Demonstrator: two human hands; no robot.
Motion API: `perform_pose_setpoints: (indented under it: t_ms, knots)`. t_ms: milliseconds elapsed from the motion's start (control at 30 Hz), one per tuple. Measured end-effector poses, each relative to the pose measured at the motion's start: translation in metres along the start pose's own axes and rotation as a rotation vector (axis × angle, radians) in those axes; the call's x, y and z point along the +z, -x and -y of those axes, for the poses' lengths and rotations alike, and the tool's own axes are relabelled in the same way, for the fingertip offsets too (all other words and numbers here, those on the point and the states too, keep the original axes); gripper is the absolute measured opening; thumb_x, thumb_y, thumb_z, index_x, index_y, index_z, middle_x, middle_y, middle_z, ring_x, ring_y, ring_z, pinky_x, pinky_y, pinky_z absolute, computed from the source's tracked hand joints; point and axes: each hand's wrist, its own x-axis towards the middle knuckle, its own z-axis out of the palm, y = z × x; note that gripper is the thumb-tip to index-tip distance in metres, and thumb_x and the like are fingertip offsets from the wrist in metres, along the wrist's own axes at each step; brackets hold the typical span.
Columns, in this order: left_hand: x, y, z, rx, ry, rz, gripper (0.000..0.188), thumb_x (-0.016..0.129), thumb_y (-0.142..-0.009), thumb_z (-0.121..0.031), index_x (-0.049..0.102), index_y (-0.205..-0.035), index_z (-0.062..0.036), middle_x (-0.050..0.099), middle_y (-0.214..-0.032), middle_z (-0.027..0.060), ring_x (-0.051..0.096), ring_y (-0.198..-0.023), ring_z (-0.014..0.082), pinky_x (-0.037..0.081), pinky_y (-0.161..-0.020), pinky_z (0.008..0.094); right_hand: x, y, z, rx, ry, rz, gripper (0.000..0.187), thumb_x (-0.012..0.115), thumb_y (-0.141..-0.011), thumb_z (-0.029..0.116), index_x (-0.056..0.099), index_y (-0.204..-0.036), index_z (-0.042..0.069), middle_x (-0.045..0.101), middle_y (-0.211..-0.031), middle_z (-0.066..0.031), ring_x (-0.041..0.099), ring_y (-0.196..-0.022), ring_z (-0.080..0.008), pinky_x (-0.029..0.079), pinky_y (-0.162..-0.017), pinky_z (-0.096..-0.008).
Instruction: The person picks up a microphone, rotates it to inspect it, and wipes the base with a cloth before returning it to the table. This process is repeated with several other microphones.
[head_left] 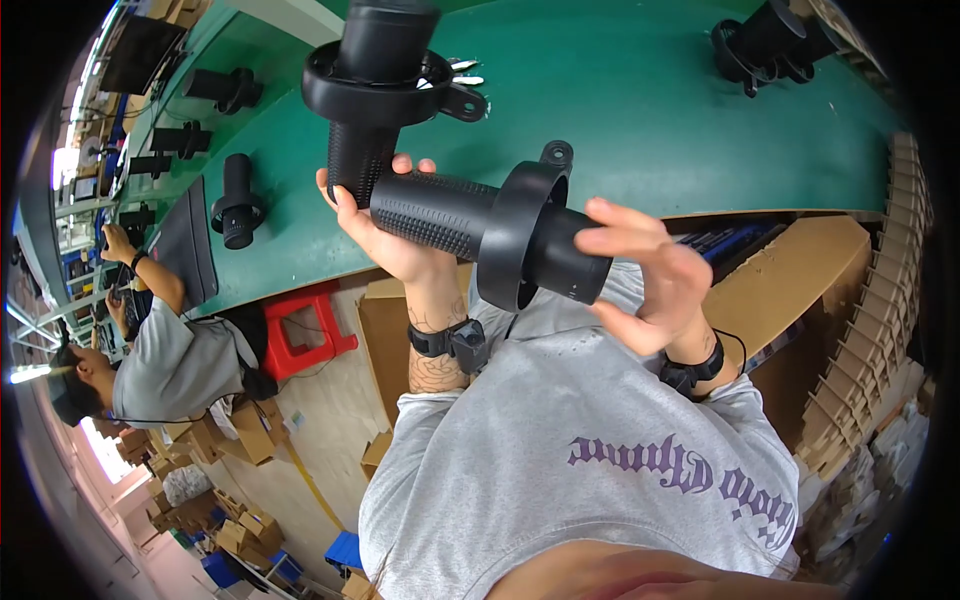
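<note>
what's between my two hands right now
In the head view, a black plastic tube part with a ribbed grip and wide collar spans the gap: left hand grips the ribbed end, right hand touches the smooth end.

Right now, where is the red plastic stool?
In the head view, the red plastic stool stands on the floor left of centre, under the green table's edge, between the seated co-worker and the left hand.

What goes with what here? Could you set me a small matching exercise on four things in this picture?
Things:
1. left hand
2. right hand
3. stool
4. bench top

Descriptions:
A. green
B. red, on the floor under the bench edge
C. around the ribbed end of the black part
D. fingers spread at the part's smooth end

Pairs: 1-C, 2-D, 3-B, 4-A
</note>
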Motion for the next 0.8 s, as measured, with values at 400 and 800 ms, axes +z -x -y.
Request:
perform_pose_setpoints:
  t_ms: [400, 800]
  knots:
    - [0.064, -0.039, -0.005, 0.128, -0.479, 0.308, 0.047, 0.040, -0.099, -0.030, 0.019, -0.137, -0.0129, 0.054, -0.108, 0.0239, 0.061, -0.065, 0.0263, 0.055, -0.057, 0.0376, -0.171, 0.075, -0.064, 0.561, 0.755, -0.890, 0.026, 0.058, -0.086, 0.001, 0.059, -0.112, 0.000, 0.060, -0.114, -0.0072, 0.058, -0.101, -0.0142, 0.047, -0.087, -0.0274]
    - [0.209, -0.120, 0.139, 0.324, -1.473, 1.052, 0.041, 0.061, -0.085, -0.027, 0.052, -0.124, -0.0184, 0.056, -0.102, 0.0219, 0.059, -0.096, 0.0382, 0.048, -0.085, 0.0432, -0.183, 0.090, -0.084, 0.594, 0.957, -0.970, 0.009, 0.058, -0.081, 0.004, 0.064, -0.087, 0.001, 0.065, -0.088, -0.0114, 0.062, -0.088, -0.0259, 0.048, -0.081, -0.0333]
